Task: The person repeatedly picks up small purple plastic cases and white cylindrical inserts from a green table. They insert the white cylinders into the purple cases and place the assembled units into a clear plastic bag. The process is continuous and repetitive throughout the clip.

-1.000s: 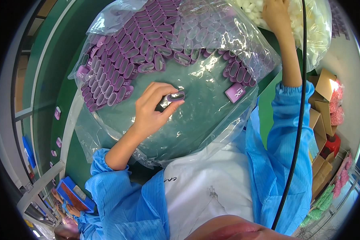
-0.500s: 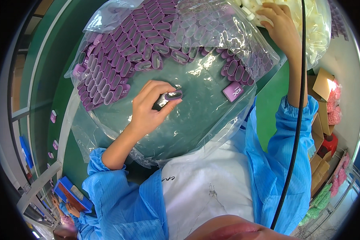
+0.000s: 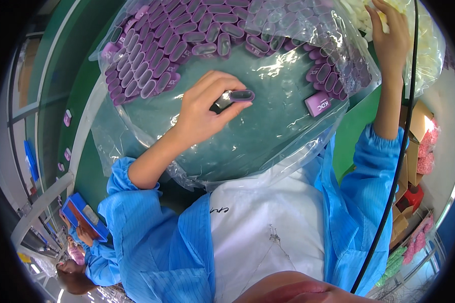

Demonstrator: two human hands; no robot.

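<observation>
My left hand [image 3: 207,107] is closed around a small purple oval casing [image 3: 244,95], pinched between thumb and fingers over the clear plastic sheet [image 3: 227,146]. The casing's dark hollow end faces up; a shiny silvery side shows by my palm. At the upper right my right hand [image 3: 392,33] reaches over a clear bag of white plastic pieces [image 3: 423,48]. Its fingers are apart, and I see nothing between them. Many similar purple casings [image 3: 206,49] stand packed on end beyond my left hand. A single purple casing [image 3: 318,103] lies flat to its right.
Clear film covers some casings. A black cable [image 3: 400,161] hangs past my right arm. Cardboard boxes [image 3: 413,156] and pink bags [image 3: 425,159] stand at the right. Loose purple pieces [image 3: 67,118] lie at the left. Another person [image 3: 98,262] sits lower left near a blue bin [image 3: 86,217].
The view has shifted, so the casings and sheet sit higher and further right. My left hand still holds the casing. My right hand's fingers remain apart over the white pieces.
</observation>
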